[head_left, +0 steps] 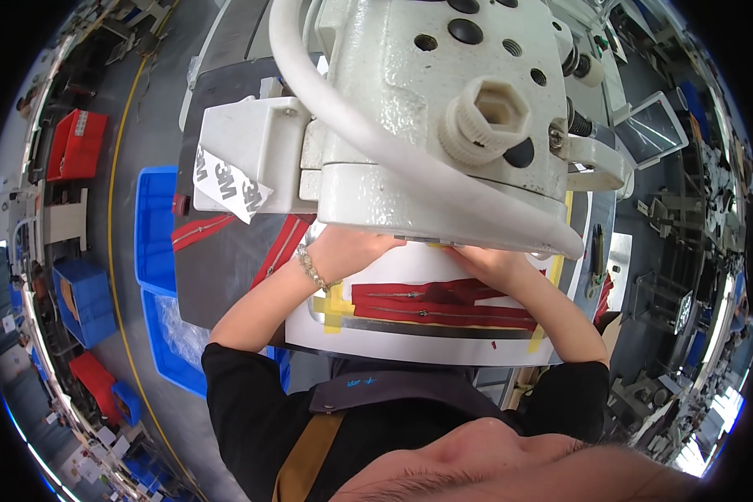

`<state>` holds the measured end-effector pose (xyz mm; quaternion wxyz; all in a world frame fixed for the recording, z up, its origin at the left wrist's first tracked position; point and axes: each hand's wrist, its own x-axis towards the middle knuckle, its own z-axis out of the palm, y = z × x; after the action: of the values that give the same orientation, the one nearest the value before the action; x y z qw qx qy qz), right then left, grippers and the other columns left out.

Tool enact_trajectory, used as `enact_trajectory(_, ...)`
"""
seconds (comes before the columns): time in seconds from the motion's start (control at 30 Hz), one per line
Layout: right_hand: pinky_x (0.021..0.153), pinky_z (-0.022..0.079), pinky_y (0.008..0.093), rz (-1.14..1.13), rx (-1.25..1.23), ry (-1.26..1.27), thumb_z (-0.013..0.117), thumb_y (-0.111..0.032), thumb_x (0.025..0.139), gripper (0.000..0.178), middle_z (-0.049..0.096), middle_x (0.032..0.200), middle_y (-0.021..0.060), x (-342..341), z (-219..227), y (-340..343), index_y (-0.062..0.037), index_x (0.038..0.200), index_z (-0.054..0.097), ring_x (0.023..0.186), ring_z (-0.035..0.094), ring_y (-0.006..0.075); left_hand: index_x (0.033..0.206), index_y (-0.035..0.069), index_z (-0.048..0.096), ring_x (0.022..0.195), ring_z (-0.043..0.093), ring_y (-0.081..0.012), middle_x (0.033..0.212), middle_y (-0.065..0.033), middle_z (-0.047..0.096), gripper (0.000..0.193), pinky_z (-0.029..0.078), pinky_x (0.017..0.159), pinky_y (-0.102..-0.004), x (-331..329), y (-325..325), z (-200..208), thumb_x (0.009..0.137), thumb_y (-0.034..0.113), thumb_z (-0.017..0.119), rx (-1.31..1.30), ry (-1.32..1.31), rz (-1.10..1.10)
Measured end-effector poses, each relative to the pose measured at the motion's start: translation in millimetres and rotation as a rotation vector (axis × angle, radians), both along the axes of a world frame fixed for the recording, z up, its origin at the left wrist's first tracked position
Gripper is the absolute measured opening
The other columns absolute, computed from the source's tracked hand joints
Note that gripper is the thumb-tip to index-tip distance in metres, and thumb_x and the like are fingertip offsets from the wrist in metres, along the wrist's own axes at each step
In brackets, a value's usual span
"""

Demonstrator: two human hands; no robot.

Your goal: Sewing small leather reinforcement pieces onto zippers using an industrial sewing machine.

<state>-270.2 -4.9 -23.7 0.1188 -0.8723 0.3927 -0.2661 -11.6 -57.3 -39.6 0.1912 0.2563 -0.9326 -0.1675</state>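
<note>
Both my hands reach in under the front of a large white sewing machine head (443, 197), which covers their fingertips. My left hand (347, 251), with a beaded bracelet at the wrist, lies at the left of the machine's lower edge. To the right, my right hand (487, 263) is bent inward toward the same spot. What either hand holds is hidden. Nearest to me, red zippers (443, 311) with metal teeth lie side by side across the white work surface (343, 336), below my right hand. Another red zipper (283, 251) runs past my left wrist.
A thick white hose (376, 146) arcs across the machine. Yellow tape (333, 314) marks the work surface. At the left, a red zipper (199, 233) hangs over the dark table edge, above blue bins (155, 226). Scissors (595, 266) lie at the right edge.
</note>
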Motion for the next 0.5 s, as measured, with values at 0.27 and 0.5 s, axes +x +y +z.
enact_trajectory(0.27,0.072,0.049,0.0387,-0.022,0.004,-0.019,0.068,-0.007,0.073,0.022,0.06,0.091,0.0103,3.5,3.6,-0.9,-0.0075,0.096,0.068,0.084,0.058,0.0304,0.115,-0.001,0.061,0.113,0.057,-0.0309,0.117,-0.0161,0.062,0.041,0.042,0.1,-0.0442,-0.3,-4.6,1.4,0.084,0.026,0.063,-0.13,-0.085,-0.069)
enact_trajectory(0.5,0.071,0.05,0.0368,-0.04,-0.054,0.039,0.067,-0.007,0.074,0.023,0.062,0.086,0.0065,6.8,9.4,0.8,-0.0087,0.097,0.068,0.08,0.059,0.0278,0.101,0.011,0.07,0.096,0.063,-0.0237,0.101,-0.0061,0.067,0.023,0.049,0.084,-0.0363,-3.9,-7.5,9.2,0.086,0.026,0.064,-0.184,-0.024,-0.09)
